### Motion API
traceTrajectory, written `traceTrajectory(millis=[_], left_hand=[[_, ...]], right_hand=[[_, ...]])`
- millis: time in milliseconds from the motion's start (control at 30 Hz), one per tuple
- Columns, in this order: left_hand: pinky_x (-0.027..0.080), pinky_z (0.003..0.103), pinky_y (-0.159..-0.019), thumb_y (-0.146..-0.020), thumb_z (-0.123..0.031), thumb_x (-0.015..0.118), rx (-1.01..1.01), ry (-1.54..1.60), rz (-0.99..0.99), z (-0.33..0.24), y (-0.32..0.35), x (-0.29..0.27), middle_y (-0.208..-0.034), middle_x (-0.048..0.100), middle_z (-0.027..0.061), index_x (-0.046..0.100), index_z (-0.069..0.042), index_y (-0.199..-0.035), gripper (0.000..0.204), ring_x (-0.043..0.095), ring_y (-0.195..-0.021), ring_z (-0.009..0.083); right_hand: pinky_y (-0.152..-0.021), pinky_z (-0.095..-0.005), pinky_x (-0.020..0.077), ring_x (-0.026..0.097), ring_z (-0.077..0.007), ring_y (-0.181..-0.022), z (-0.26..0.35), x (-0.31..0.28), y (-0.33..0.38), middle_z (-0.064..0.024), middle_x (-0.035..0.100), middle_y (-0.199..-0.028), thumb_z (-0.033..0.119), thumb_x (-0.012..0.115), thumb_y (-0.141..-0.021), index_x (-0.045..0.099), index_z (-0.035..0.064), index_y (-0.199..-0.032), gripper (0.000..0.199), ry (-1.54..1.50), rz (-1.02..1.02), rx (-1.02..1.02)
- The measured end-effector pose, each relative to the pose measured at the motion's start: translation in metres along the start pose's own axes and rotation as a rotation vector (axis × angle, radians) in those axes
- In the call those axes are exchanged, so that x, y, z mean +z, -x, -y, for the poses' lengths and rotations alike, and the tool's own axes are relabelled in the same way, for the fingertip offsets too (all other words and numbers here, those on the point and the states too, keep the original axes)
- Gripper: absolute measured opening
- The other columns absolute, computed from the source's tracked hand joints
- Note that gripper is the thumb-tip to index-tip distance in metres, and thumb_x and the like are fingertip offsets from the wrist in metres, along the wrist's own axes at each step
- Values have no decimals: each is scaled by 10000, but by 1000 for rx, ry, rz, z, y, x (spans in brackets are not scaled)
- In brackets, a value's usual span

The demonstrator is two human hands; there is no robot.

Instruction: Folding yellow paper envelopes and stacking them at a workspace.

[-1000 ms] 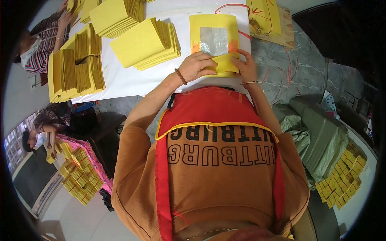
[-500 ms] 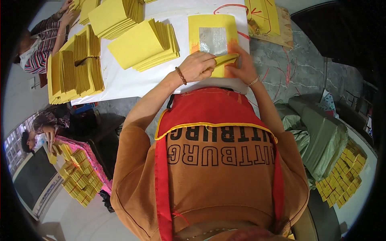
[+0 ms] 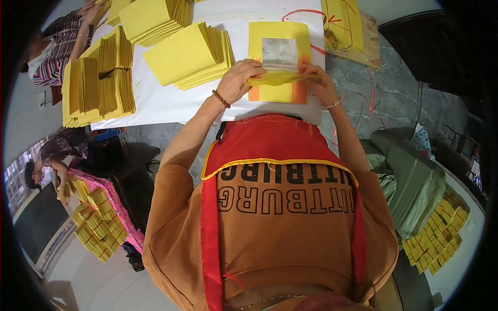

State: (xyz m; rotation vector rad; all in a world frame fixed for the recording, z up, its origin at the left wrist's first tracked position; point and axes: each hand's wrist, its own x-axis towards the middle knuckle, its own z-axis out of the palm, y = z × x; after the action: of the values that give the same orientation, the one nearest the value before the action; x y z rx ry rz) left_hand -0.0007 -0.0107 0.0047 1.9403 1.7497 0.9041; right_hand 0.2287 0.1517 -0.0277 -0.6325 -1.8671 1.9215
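Note:
At the table's near edge lies yellow paper with a silver foil rectangle and orange side edges. Above its near part, both hands stretch out a folded yellow paper strip, blurred by motion. My left hand pinches the strip's left end, and a brown bead bracelet circles that wrist. At the other end, the fingers of my right hand close on the strip over the orange right edge. How many sheets lie under the foil I cannot tell.
Left of the hands are a fanned yellow paper stack and upright folded stacks. Beyond right, a yellow pile sits on a wooden board. Two people work at left, one by bundles on pink cloth. Green sheeting covers something at right.
My left hand has moved left, away from the right hand. The folded strip, earlier slanting between close-set hands, now spans level between them. My right fingers have come round onto its end.

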Motion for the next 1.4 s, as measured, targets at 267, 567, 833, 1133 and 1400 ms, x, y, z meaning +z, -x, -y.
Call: traceTrajectory(millis=[267,567,833,1133,1400], left_hand=[[387,387,-867,-717,-91,596,-42,29,-23,-6,14,3,-1096,555,128,544,-68,-1076,363,485,-1028,318],[398,347,-844,-729,-177,657,-40,133,57,7,5,7,-1013,591,64,603,-82,-966,261,487,-960,262],[355,363,-868,-733,-190,658,12,118,10,-2,-2,3,-1040,599,25,588,-127,-934,222,486,-1020,243],[363,335,-826,-745,-141,626,33,61,96,-14,20,12,-960,595,29,564,-104,-876,150,507,-979,214],[453,364,-596,-805,-340,612,-703,380,-20,-20,-3,26,-761,620,151,613,-50,-975,337,587,-642,276]], right_hand=[[-903,-312,403,521,-212,-1052,11,15,23,-60,592,-1018,-31,690,-648,560,45,-899,293,205,128,-173],[-973,-381,316,421,-279,-1202,11,19,13,-75,587,-1084,88,698,-669,601,99,-917,266,481,-93,-300],[-1042,-457,147,306,-304,-1290,34,-1,9,-28,516,-1254,201,675,-698,611,195,-908,220,772,60,-363],[-1009,-402,226,425,-245,-1199,8,5,42,-45,572,-1152,239,678,-726,591,156,-957,260,519,308,-61],[-830,-298,426,542,-198,-995,7,24,16,-119,583,-1072,261,644,-783,439,41,-1219,530,200,-168,191]])
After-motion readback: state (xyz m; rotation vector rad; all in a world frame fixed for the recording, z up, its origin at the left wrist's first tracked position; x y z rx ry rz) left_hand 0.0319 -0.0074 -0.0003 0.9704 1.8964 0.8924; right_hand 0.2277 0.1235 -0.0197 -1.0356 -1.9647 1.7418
